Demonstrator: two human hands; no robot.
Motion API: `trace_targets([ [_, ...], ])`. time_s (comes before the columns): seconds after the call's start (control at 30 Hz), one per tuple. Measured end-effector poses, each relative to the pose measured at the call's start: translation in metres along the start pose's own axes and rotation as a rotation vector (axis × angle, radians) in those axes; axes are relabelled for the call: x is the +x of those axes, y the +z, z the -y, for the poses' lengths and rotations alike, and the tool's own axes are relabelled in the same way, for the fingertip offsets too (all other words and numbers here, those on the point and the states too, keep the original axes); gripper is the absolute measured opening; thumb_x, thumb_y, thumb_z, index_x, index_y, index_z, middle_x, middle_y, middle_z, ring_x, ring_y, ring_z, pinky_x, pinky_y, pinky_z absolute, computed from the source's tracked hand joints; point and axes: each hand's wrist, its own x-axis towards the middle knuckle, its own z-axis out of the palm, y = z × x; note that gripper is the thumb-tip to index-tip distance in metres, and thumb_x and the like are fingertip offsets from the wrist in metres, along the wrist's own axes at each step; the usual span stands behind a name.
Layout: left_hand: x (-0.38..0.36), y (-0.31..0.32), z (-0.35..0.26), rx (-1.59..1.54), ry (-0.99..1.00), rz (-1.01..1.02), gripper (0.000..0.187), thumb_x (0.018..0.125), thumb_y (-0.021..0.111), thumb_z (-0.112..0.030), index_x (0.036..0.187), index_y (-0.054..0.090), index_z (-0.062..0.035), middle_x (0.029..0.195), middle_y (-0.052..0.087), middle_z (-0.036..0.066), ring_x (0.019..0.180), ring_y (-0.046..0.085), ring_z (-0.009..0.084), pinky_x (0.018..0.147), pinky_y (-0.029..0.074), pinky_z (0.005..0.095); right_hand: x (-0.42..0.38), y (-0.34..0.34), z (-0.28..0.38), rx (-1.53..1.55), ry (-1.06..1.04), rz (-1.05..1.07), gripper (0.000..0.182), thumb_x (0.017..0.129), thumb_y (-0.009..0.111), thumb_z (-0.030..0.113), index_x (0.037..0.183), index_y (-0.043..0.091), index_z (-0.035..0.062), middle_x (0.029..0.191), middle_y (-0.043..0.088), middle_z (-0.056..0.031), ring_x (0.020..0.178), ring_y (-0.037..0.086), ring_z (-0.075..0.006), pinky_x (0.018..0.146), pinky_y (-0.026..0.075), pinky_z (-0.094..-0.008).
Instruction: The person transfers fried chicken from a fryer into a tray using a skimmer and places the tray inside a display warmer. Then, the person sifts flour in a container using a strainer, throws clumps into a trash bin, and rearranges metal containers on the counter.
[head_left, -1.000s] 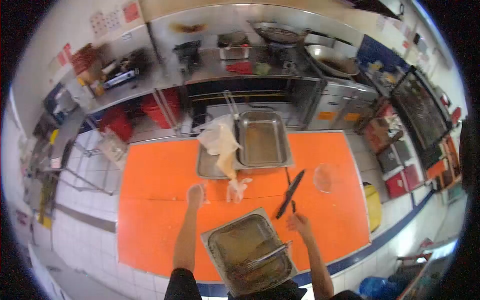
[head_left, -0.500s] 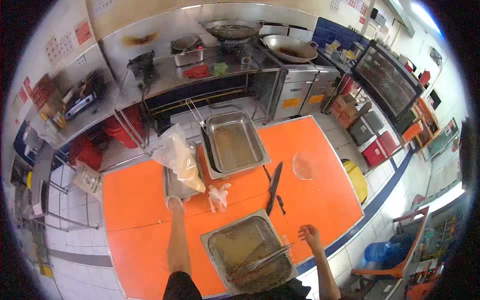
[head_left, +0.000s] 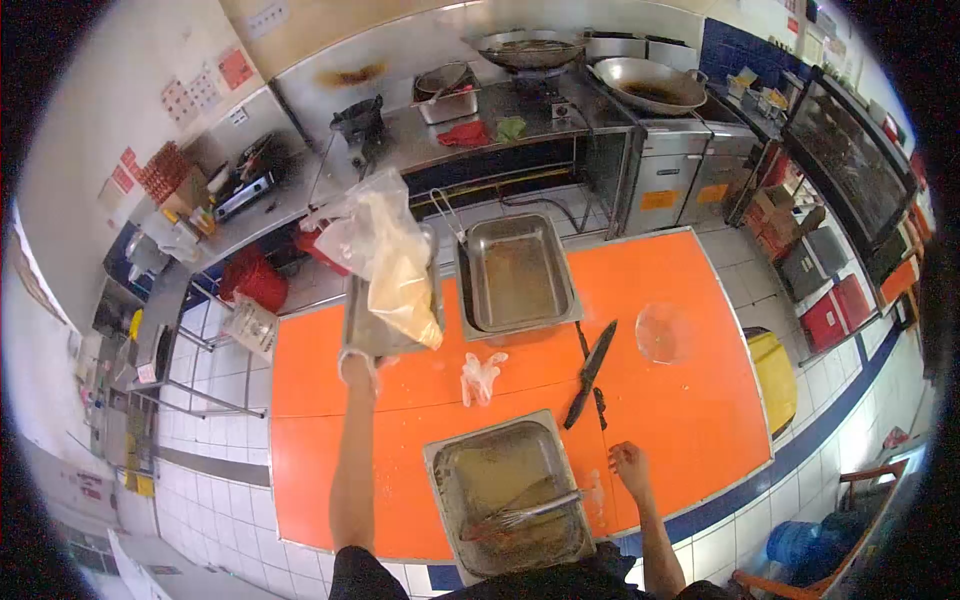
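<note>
My left hand (head_left: 357,368), in a clear glove, is closed on the near edge of a metal tray (head_left: 365,330). On that tray lies a plastic bag (head_left: 395,280) with pale yellowish contents, and its tip hangs over the right side. My bare right hand (head_left: 628,466) holds nothing, its fingers loosely bent and apart, at the right of a near metal pan (head_left: 440,505). A whisk (head_left: 545,508) rests in that pan, which is coated with brownish residue. Between the pans is a crumpled clear glove (head_left: 482,378). A large dark knife (head_left: 592,372) lies farther right.
Beside the tray stands a deep metal pan (head_left: 572,300), with a wire-handled tool (head_left: 447,212) leaning at its left. A round clear lid-like piece (head_left: 662,333) lies on the orange table (head_left: 700,400). Woks (head_left: 650,85) and a steel counter (head_left: 400,150) stand behind.
My left hand has moved the tray, with the bag on it, away from me. The head view has shifted, so the scene sits farther right. My right hand remains near the near pan.
</note>
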Motion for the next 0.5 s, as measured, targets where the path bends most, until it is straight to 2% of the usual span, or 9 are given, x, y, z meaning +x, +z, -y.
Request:
trace_targets([
  [0.03,-0.003,0.026,-0.013,0.013,-0.003,0.032,0.034,0.088,0.056,-0.031,0.102,0.058,-0.0003,0.092,0.061,0.009,0.075,0.06,0.022,0.06,0.055,0.0375,-0.007,-0.007,-0.005,-0.084,-0.016,-0.01,0.022,0.093,0.054,0.021,0.089,0.06,0.0002,0.073,0.062,-0.008,0.062,0.061,-0.0138,0.053,0.049,-0.0265],
  [0.1,-0.01,0.078,-0.017,-0.011,-0.084,0.071,0.035,0.09,0.054,-0.033,0.094,0.059,0.0009,0.087,0.059,0.008,0.072,0.056,0.0208,0.061,0.051,0.0353,-0.017,-0.02,-0.026,-0.066,0.038,-0.042,0.022,0.092,0.054,0.021,0.089,0.059,-0.0002,0.073,0.062,-0.0084,0.062,0.061,-0.0141,0.053,0.05,-0.0267],
  [0.13,-0.013,0.103,-0.008,-0.054,-0.018,0.065,0.032,0.09,0.053,-0.031,0.094,0.058,0.0007,0.085,0.059,0.007,0.072,0.056,0.0203,0.061,0.051,0.0351,-0.022,-0.026,-0.04,-0.057,0.094,-0.066,0.023,0.092,0.055,0.021,0.089,0.059,-0.0005,0.073,0.062,-0.0089,0.062,0.061,-0.0143,0.053,0.05,-0.027],
  [0.23,-0.039,0.189,-0.039,-0.436,-0.252,0.069,0.018,0.089,0.051,-0.019,0.098,0.058,-0.0053,0.088,0.06,0.007,0.072,0.059,0.0205,0.055,0.054,0.0361,-0.046,-0.05,-0.045,-0.072,0.132,-0.121,0.022,0.091,0.055,0.021,0.087,0.059,-0.0003,0.073,0.062,-0.0092,0.063,0.062,-0.015,0.052,0.05,-0.0275],
  [0.27,-0.034,0.212,-0.017,-0.488,-0.331,0.065,0.017,0.089,0.05,-0.019,0.096,0.058,-0.0061,0.086,0.06,0.007,0.071,0.058,0.0209,0.055,0.053,0.0367,-0.051,-0.058,-0.052,-0.065,0.136,-0.134,0.022,0.091,0.055,0.021,0.087,0.059,-0.0003,0.073,0.062,-0.0092,0.063,0.062,-0.015,0.052,0.05,-0.0275],
  [0.33,-0.01,0.241,0.062,-0.409,-0.418,0.085,0.014,0.089,0.05,-0.018,0.092,0.057,-0.0077,0.083,0.058,0.007,0.068,0.056,0.0215,0.053,0.052,0.0379,-0.057,-0.074,-0.077,-0.246,0.041,-0.184,0.021,0.091,0.054,0.019,0.085,0.06,-0.0003,0.073,0.063,-0.0085,0.063,0.062,-0.0148,0.053,0.051,-0.028],
  [0.4,-0.001,0.255,0.111,-0.313,-0.477,0.129,0.011,0.088,0.049,-0.018,0.088,0.056,-0.0093,0.079,0.056,0.007,0.066,0.055,0.0222,0.052,0.051,0.0392,-0.053,-0.076,-0.078,-0.261,0.043,-0.219,0.021,0.091,0.054,0.019,0.085,0.06,-0.0004,0.073,0.063,-0.008,0.063,0.062,-0.0145,0.053,0.05,-0.0278],
  [0.5,-0.02,0.247,0.096,-0.097,-0.581,0.264,0.011,0.087,0.05,-0.017,0.086,0.056,-0.0084,0.08,0.057,0.01,0.071,0.057,0.0265,0.056,0.052,0.0419,-0.027,-0.063,-0.077,-0.29,-0.005,-0.216,0.023,0.09,0.056,0.021,0.084,0.06,-0.0005,0.072,0.064,-0.008,0.062,0.062,-0.0153,0.052,0.049,-0.0285],
])
